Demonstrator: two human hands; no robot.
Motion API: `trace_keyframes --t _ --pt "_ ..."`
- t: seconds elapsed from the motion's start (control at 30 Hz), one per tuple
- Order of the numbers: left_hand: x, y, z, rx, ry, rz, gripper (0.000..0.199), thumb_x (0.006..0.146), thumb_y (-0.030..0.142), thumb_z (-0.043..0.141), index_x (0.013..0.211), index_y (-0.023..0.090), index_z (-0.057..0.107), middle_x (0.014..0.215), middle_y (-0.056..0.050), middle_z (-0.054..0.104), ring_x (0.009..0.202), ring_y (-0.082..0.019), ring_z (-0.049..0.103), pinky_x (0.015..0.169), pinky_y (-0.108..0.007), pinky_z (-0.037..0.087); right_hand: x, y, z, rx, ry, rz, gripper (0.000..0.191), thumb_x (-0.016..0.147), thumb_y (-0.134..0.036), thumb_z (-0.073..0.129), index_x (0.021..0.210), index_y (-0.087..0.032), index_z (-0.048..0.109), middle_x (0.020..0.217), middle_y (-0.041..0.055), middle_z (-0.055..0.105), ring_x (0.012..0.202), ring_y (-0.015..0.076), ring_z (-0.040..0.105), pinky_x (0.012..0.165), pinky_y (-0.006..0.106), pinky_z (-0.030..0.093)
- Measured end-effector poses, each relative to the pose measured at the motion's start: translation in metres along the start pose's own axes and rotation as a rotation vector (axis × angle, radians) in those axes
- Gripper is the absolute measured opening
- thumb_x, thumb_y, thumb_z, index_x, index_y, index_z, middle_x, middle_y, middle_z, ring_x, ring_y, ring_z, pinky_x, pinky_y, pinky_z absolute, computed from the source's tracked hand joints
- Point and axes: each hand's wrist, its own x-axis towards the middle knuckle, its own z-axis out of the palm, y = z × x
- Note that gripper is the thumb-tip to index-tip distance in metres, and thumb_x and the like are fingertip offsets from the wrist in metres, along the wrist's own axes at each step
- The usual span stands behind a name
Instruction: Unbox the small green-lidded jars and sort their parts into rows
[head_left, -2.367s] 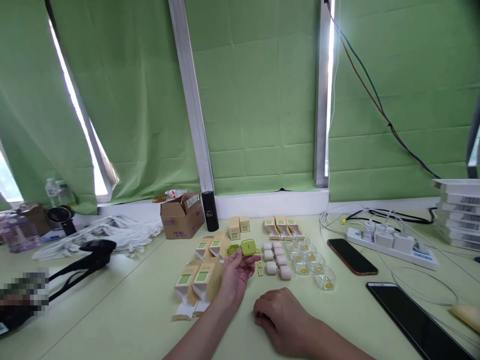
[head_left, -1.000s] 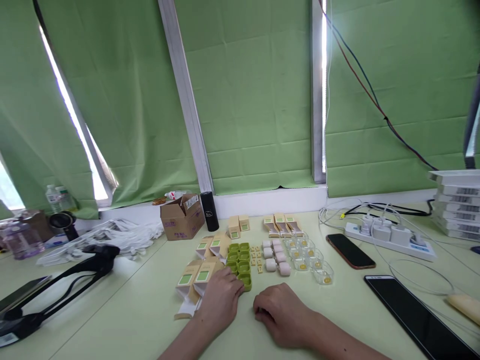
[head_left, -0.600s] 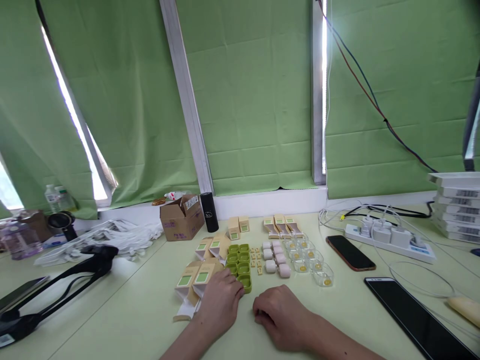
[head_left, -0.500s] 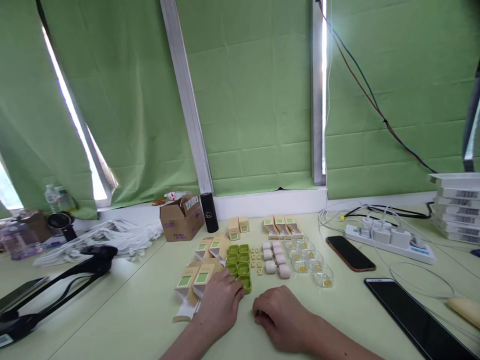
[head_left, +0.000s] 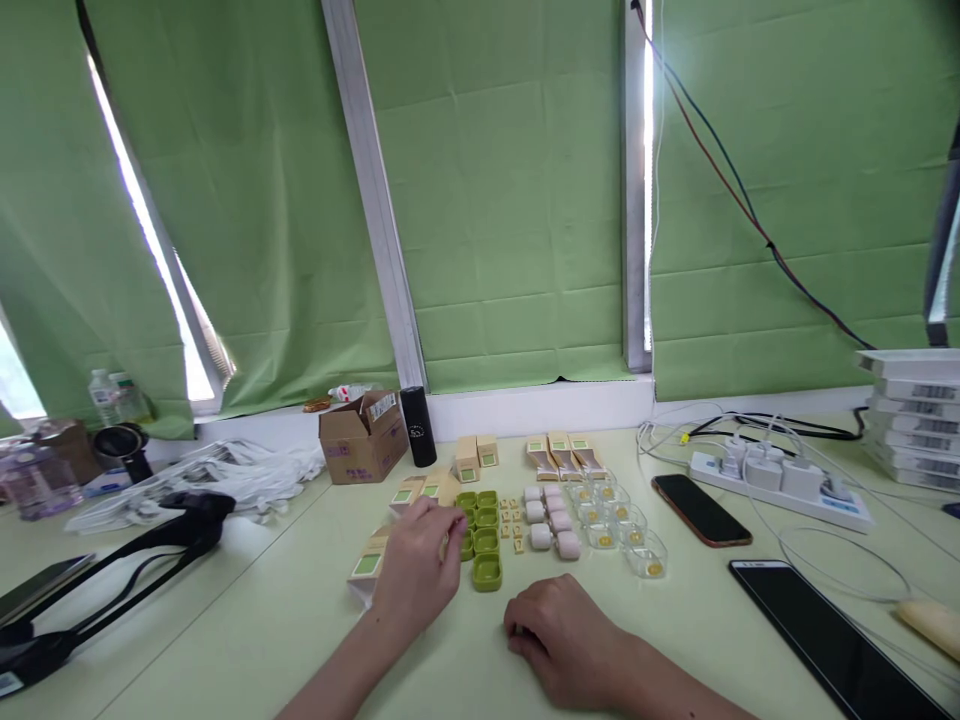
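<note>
My left hand (head_left: 421, 562) hovers over several kraft paper boxes (head_left: 369, 562) with green labels, at the left of the small green square trays (head_left: 487, 572). Its fingers are bent and drawn close to the thumb; what lies between them, if anything, is hidden. My right hand (head_left: 564, 640) rests on the table as a loose fist, nearer to me than the trays, and nothing shows in it. Right of the trays lie tiny yellowish pieces (head_left: 517, 532), then white and pale pink rounded cases (head_left: 559, 520), then clear plastic containers (head_left: 646, 555) with orange-yellow spots.
More kraft boxes (head_left: 487, 450) stand behind. A cardboard carton (head_left: 365, 440) and black cylinder (head_left: 418, 427) are at the back. Two phones (head_left: 702, 508) and a power strip (head_left: 780, 485) with cables are right. A black headset-like frame (head_left: 142, 560) and white cables (head_left: 217, 478) lie left.
My left hand has moved left and slightly away from me, off the nearest green tray, which now shows fully. It now covers part of the kraft boxes. My right hand has hardly moved.
</note>
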Motion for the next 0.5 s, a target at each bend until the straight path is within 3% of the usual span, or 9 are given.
trace_keyframes --t 0.2,0.3,0.5 --pt "0.048 -0.032 0.012 0.124 -0.155 -0.074 0.021 0.098 0.019 0.048 0.092 0.019 0.069 0.09 -0.009 0.074 0.094 -0.026 0.057 0.083 -0.041 0.047 0.0 0.001 0.0 0.024 -0.015 0.01 0.012 0.087 -0.019 0.059 0.094 -0.024 0.068 0.093 -0.0002 0.079 0.083 0.0192 0.071 0.067 0.028 0.036" --pt "0.074 -0.052 0.032 0.274 -0.367 -0.143 0.023 0.095 0.021 0.05 0.109 0.018 0.068 0.108 -0.012 0.074 0.116 -0.032 0.051 0.094 -0.045 0.043 0.0 0.001 0.0 0.038 -0.01 0.007 0.012 0.086 -0.019 0.06 0.093 -0.023 0.068 0.093 -0.0003 0.079 0.084 0.0194 0.07 0.068 0.028 0.036" --pt "0.107 -0.082 0.079 0.366 -0.544 -0.186 0.045 0.089 0.023 0.057 0.133 0.016 0.058 0.132 -0.018 0.065 0.133 -0.039 0.04 0.105 -0.052 0.034 0.0 0.001 -0.002 0.051 -0.012 0.015 0.011 0.088 -0.022 0.06 0.095 -0.024 0.069 0.094 0.0001 0.079 0.084 0.0189 0.07 0.07 0.027 0.037"
